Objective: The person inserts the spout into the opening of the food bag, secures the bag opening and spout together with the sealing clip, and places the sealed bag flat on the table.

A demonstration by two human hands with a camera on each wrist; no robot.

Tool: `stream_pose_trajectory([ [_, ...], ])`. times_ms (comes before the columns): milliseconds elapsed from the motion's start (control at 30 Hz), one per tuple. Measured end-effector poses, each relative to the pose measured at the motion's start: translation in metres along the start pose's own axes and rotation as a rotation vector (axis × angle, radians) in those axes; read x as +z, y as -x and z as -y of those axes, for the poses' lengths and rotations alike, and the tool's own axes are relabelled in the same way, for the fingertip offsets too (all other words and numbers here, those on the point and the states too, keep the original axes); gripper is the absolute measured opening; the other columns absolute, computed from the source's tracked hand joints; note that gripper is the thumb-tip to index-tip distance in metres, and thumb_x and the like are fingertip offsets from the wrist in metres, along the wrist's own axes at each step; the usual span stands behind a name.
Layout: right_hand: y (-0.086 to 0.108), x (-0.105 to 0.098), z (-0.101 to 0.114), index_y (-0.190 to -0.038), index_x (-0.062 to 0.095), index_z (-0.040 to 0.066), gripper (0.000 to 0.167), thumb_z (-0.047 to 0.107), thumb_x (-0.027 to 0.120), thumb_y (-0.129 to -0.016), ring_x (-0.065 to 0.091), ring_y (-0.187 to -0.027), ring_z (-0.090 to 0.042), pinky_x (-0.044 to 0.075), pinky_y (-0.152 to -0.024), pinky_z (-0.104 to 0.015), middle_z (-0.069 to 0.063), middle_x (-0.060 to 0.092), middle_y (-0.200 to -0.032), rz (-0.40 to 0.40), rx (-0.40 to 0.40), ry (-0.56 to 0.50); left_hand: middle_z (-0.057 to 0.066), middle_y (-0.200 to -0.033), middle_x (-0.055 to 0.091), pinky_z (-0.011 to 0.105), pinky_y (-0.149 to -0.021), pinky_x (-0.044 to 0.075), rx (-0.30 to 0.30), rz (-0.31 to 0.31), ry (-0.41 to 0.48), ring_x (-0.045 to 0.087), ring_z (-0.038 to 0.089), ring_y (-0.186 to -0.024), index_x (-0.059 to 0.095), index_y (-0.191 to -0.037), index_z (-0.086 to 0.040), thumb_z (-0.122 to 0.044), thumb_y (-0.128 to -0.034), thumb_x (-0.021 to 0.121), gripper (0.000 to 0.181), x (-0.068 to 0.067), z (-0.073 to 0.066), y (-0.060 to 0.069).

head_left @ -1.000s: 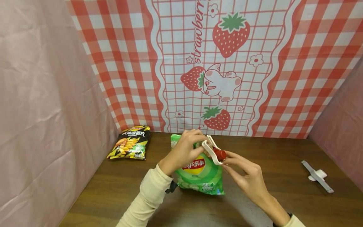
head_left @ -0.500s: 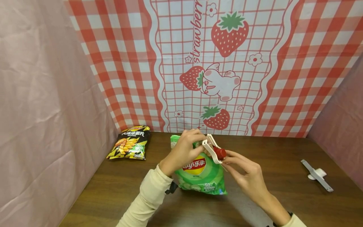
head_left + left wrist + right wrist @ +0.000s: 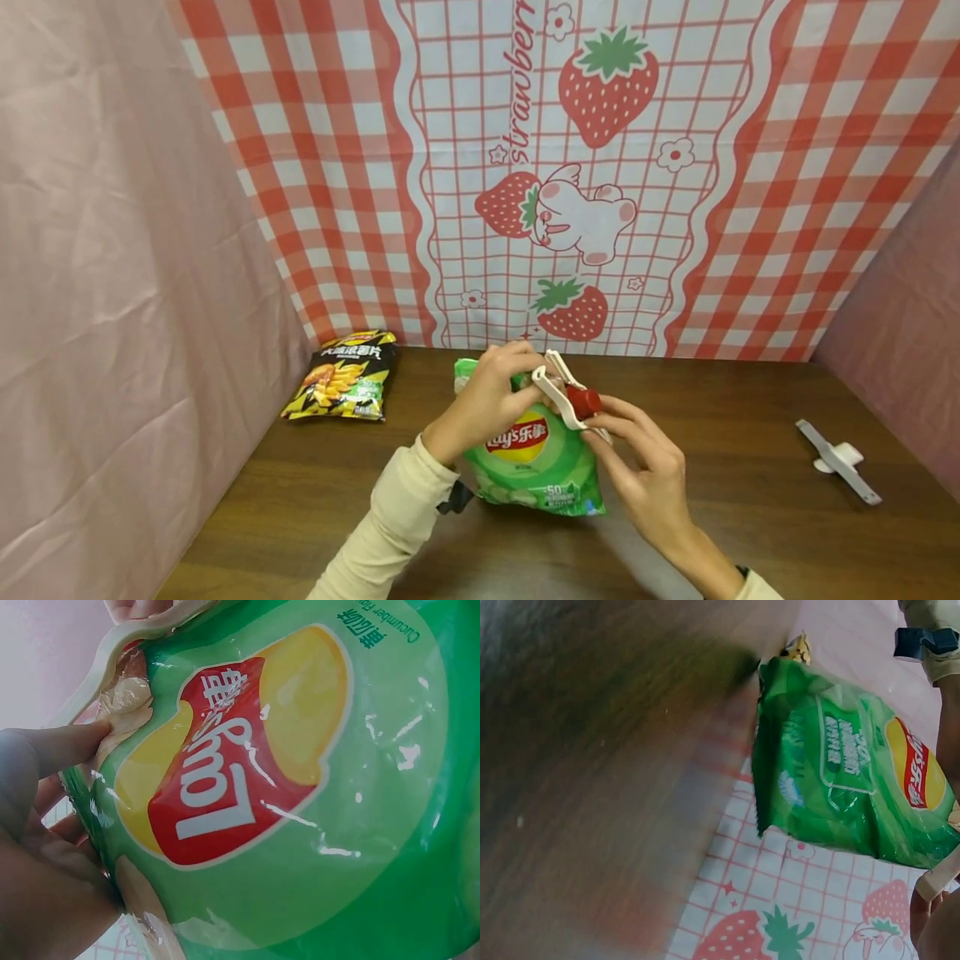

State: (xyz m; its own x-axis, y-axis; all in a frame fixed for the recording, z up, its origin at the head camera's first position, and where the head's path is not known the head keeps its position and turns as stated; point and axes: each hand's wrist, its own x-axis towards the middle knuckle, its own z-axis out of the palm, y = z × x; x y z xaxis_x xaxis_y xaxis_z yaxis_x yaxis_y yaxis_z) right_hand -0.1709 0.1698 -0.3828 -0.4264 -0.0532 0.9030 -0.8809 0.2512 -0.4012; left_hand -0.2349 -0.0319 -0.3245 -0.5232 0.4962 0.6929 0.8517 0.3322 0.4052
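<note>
A green Lay's chip bag is held up off the table in the head view; it fills most of the left wrist view. My left hand pinches its top edge, thumb on the front. Across the upper right part of the bag stands a white clip with a red cap, its two bars apart in a V. My right hand holds the clip's lower right end beside the cap. Some of its fingertips are hidden behind the clip.
A black and yellow chip bag lies at the back left of the wooden table. A grey clip with a white knob lies at the right. Checked cloth hangs behind, pink cloth at the left.
My right hand has shifted slightly left and its fingers have moved around the clip's end. The lower part of the green bag has swung a little to the right. My left hand keeps its hold.
</note>
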Motion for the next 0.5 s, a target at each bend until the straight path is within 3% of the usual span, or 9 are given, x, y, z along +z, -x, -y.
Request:
stream_pose_trajectory([
  [67, 0.004, -0.001, -0.005, -0.097, 0.067, -0.008, 0.031, -0.025, 0.073, -0.071, 0.066, -0.103, -0.020, 0.053, -0.087, -0.021, -0.027, 0.065, -0.112, -0.004, 0.053, -0.021, -0.005, -0.087, 0.065, 0.029, -0.073, 0.031, 0.010, 0.012, 0.000, 0.052, 0.006, -0.080, 0.076, -0.094, -0.011, -0.010, -0.0908, 0.072, 0.005, 0.001, -0.001, 0.000],
  [167, 0.008, -0.003, -0.011, -0.101, 0.058, -0.010, 0.038, -0.025, 0.074, -0.071, 0.067, -0.101, -0.016, 0.054, -0.086, -0.024, -0.022, 0.064, -0.115, 0.004, 0.200, -0.060, -0.005, -0.086, 0.064, 0.029, -0.074, 0.031, 0.015, 0.024, 0.001, 0.050, 0.006, -0.078, 0.076, -0.094, -0.011, -0.008, -0.0903, 0.072, 0.006, 0.001, -0.003, 0.000],
  [300, 0.005, -0.011, -0.014, -0.127, 0.051, -0.004, 0.057, -0.018, 0.075, -0.077, 0.067, -0.101, -0.013, 0.054, -0.086, -0.024, -0.016, 0.065, -0.118, 0.110, 0.362, -0.102, -0.005, -0.085, 0.064, 0.029, -0.075, 0.031, 0.017, 0.028, 0.009, 0.050, 0.007, -0.076, 0.076, -0.093, -0.011, -0.005, -0.0900, 0.071, 0.008, 0.002, -0.003, 0.001],
  [400, 0.000, -0.019, -0.016, -0.138, 0.053, 0.004, 0.064, -0.011, 0.076, -0.081, 0.067, -0.096, -0.012, 0.055, -0.082, -0.023, -0.011, 0.069, -0.112, 0.232, 0.362, -0.079, -0.004, -0.087, 0.066, 0.029, -0.075, 0.031, 0.036, 0.043, 0.006, 0.053, 0.007, -0.079, 0.075, -0.094, -0.011, -0.005, -0.0900, 0.072, 0.007, 0.003, -0.003, 0.000],
  [500, -0.004, -0.025, -0.018, -0.134, 0.060, 0.008, 0.056, -0.005, 0.077, -0.083, 0.067, -0.089, -0.012, 0.057, -0.073, -0.025, -0.006, 0.071, -0.104, 0.315, 0.356, -0.056, -0.003, -0.090, 0.069, 0.026, -0.077, 0.037, 0.050, 0.054, 0.034, 0.058, 0.006, -0.083, 0.070, -0.098, -0.009, -0.005, -0.0892, 0.072, 0.010, 0.005, -0.002, -0.002],
])
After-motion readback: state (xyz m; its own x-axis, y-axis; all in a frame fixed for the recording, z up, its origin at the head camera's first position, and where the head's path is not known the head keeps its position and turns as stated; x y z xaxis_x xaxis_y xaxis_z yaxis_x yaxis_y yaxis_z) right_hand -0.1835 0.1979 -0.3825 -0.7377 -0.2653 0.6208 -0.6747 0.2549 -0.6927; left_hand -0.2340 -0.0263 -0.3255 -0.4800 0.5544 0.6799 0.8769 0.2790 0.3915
